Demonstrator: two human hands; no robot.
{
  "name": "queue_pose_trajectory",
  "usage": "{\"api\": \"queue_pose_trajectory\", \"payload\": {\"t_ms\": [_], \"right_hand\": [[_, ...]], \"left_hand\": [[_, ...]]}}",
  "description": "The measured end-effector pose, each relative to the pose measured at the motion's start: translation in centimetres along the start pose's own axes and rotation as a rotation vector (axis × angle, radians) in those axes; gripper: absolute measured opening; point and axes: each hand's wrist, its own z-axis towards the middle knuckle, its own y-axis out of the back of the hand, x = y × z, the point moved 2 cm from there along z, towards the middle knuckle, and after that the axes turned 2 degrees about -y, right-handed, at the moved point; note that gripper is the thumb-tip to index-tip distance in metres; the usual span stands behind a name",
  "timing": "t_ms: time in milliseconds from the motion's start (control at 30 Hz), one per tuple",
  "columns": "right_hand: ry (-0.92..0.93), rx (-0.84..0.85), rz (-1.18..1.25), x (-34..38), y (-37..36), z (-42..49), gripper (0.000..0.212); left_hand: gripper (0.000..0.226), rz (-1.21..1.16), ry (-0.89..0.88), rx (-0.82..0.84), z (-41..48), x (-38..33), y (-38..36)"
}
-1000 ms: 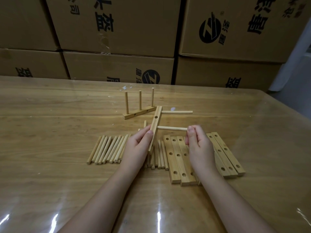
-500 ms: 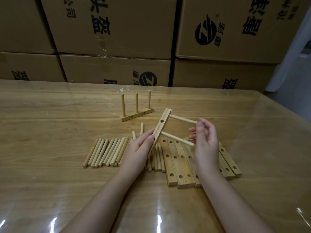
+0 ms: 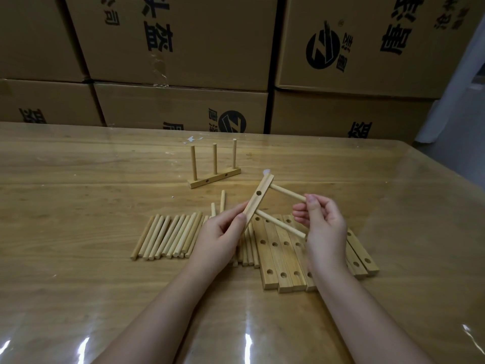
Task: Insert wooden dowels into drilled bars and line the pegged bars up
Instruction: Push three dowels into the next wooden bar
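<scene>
Grip: left hand (image 3: pixel 220 235) pinches bar (image 3: pixel 258 199); right hand (image 3: pixel 325 227) pinches upper dowel (image 3: pixel 288 193).
Change: lower dowel (image 3: pixel 278 223) released, seated in bar; third pending.

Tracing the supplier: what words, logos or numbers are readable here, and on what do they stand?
"头盔", upside down: upper middle box.
"公司", upside down: same box.
"唐", upside down: upper right box.
Round "Z" logo: upper right box, lower middle box.
Small print beside logos, cut-off characters on lower boxes: unreadable.
Bars, dowels: none.
</scene>
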Motion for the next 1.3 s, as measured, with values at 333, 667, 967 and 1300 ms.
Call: {"api": "queue_pose_trajectory", "payload": {"t_ms": [333,667,967,1300], "right_hand": [[-0.027,0.057,0.107,0.6,-0.5,-0.4,0.031],[0.035,0.458,-0.541,0.2,-2.1,-1.5,0.018],[0.572,0.904,-1.035,-0.1,-3.4,-3.3,0.064],[0.525,0.858,-0.91,0.1,-3.1,-3.4,0.052]], "left_hand": [[0.03,0.034,-0.007,0.0,0.1,0.3,-0.4],[0.029,-0.497,0.178,-0.267,1.1,1.0,1.1],[0.03,-0.625,0.098,-0.341,1.6,1.3,1.6],[0.031,-0.548,0.117,-0.327,1.3,1.3,1.3]]}}
